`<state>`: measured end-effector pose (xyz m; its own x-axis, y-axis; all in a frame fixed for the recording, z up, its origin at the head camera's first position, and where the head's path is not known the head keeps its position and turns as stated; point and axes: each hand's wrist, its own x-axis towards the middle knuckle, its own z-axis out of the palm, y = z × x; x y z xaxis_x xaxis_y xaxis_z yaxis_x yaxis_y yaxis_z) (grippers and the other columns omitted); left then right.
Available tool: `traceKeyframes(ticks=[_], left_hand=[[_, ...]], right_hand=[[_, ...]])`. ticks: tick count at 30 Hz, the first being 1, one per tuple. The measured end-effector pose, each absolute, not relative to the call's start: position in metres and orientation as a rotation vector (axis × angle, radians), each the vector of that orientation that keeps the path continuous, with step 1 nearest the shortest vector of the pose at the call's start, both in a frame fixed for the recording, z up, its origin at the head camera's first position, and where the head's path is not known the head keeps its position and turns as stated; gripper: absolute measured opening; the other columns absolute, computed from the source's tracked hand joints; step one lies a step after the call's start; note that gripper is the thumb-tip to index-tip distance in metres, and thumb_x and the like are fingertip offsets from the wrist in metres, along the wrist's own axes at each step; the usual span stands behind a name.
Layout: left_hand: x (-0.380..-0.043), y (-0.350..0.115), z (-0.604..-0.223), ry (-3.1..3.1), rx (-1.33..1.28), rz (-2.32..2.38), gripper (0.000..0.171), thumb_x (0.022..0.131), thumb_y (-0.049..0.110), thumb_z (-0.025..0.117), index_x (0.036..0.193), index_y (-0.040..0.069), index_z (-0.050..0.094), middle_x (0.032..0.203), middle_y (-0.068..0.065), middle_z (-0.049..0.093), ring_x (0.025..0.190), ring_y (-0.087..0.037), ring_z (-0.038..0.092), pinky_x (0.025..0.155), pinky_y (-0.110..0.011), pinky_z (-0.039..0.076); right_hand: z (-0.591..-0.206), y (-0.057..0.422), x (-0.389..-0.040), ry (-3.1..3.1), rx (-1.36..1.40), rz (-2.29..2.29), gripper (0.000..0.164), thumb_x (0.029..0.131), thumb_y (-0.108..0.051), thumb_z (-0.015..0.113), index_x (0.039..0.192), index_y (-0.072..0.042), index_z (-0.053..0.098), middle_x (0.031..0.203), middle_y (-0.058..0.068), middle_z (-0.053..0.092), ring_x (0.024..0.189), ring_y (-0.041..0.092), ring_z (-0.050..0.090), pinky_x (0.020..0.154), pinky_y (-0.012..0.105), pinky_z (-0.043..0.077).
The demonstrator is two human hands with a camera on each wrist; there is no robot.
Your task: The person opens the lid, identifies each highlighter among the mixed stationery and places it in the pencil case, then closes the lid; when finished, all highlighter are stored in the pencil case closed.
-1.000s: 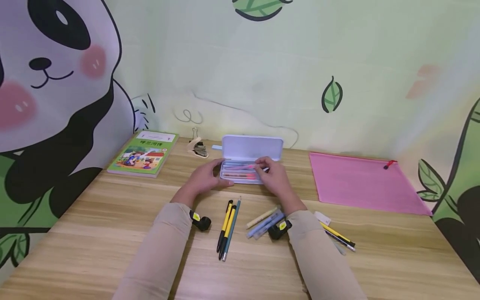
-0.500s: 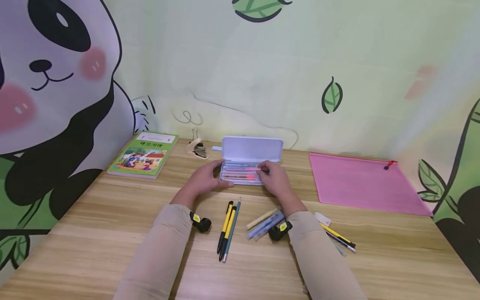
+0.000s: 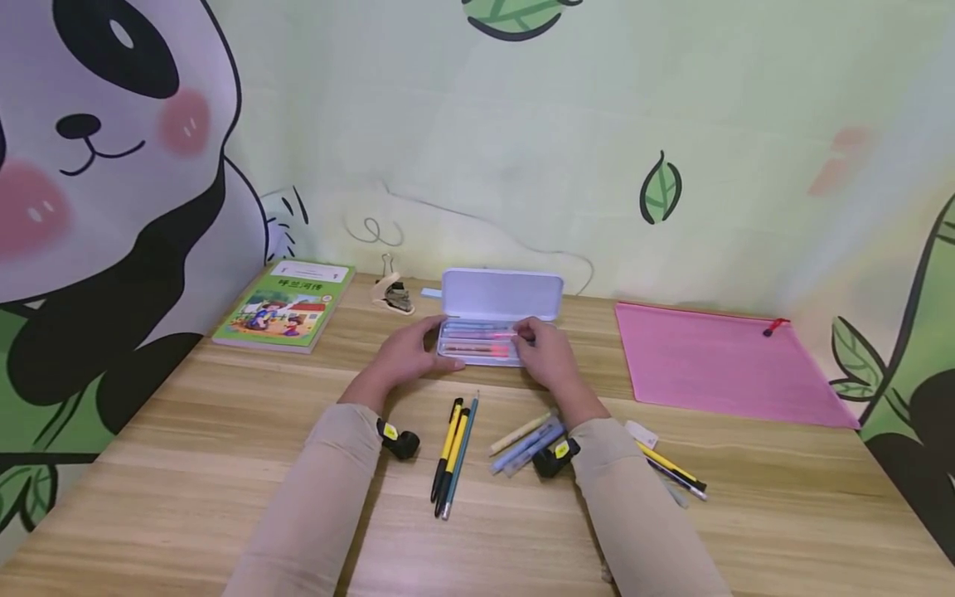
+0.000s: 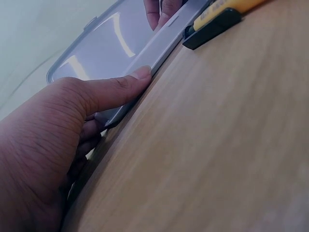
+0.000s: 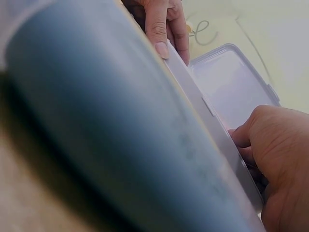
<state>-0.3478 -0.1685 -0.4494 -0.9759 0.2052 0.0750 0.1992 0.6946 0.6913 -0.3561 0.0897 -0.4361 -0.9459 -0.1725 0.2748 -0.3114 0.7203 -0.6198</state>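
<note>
An open white pencil case [image 3: 500, 294] stands at the back of the table, its lid raised, with several pens [image 3: 477, 351] lying in its tray. My left hand [image 3: 406, 352] grips the case's left end; in the left wrist view its thumb [image 4: 120, 89] lies along the front wall and the other fingers are partly hidden behind. My right hand [image 3: 548, 352] reaches into the right end with curled fingers, pinching the pinkish end of a pen [image 3: 496, 336] that lies in the tray. Its fingertips are mostly hidden in the right wrist view, inside the case wall [image 5: 207, 104].
Two yellow-and-black pens [image 3: 451, 456] and a teal pencil [image 3: 462, 452] lie in front of the case. Several pale and blue markers [image 3: 525, 444] lie under the right wrist. More pencils [image 3: 675, 468], a pink zip pouch [image 3: 724, 365], a book [image 3: 287, 307] and a stapler [image 3: 393, 294] surround them.
My right hand has lowered the pen into the tray, and its fingers have drawn closer together at the right end. The left hand has stayed on the case.
</note>
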Motion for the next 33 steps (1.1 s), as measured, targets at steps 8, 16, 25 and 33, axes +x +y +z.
traceKeyframes(ticks=[8,16,25,33], left_hand=[[-0.3466,-0.1696,-0.4475,2.889,0.351,1.160,0.101,0.071,0.057,0.085,0.155,0.021,0.041,0.156,-0.009,0.044,0.145,-0.033,0.034,0.120,-0.053,0.023],[-0.3464,-0.1701,-0.4480,2.889,0.345,1.164,0.101,0.071,0.056,0.086,0.155,0.021,0.041,0.156,-0.009,0.043,0.145,-0.034,0.034,0.120,-0.054,0.022],[-0.3456,-0.1687,-0.4480,2.884,0.355,1.164,0.101,0.072,0.056,0.085,0.155,0.020,0.039,0.156,-0.009,0.043,0.145,-0.034,0.034,0.120,-0.054,0.023],[-0.3462,-0.1661,-0.4475,2.879,0.362,1.174,0.102,0.072,0.054,0.086,0.155,0.019,0.040,0.156,-0.009,0.043,0.145,-0.033,0.034,0.120,-0.053,0.022]], right_hand=[[-0.4356,0.0881,-0.3549,-2.725,0.335,1.016,0.020,0.095,-0.016,0.064,0.111,-0.006,0.071,0.106,0.011,0.074,0.101,0.026,0.068,0.093,0.041,0.052],[-0.4353,0.0879,-0.3539,-2.715,0.294,1.014,0.020,0.094,-0.020,0.067,0.109,-0.008,0.072,0.101,0.008,0.076,0.096,0.025,0.069,0.088,0.042,0.053],[-0.4360,0.0893,-0.3545,-2.704,0.286,1.011,0.019,0.094,-0.023,0.069,0.105,-0.008,0.075,0.097,0.006,0.076,0.093,0.025,0.069,0.087,0.042,0.053],[-0.4358,0.0921,-0.3547,-2.716,0.326,0.953,0.022,0.095,-0.023,0.066,0.107,-0.009,0.078,0.105,0.006,0.076,0.104,0.027,0.069,0.094,0.042,0.052]])
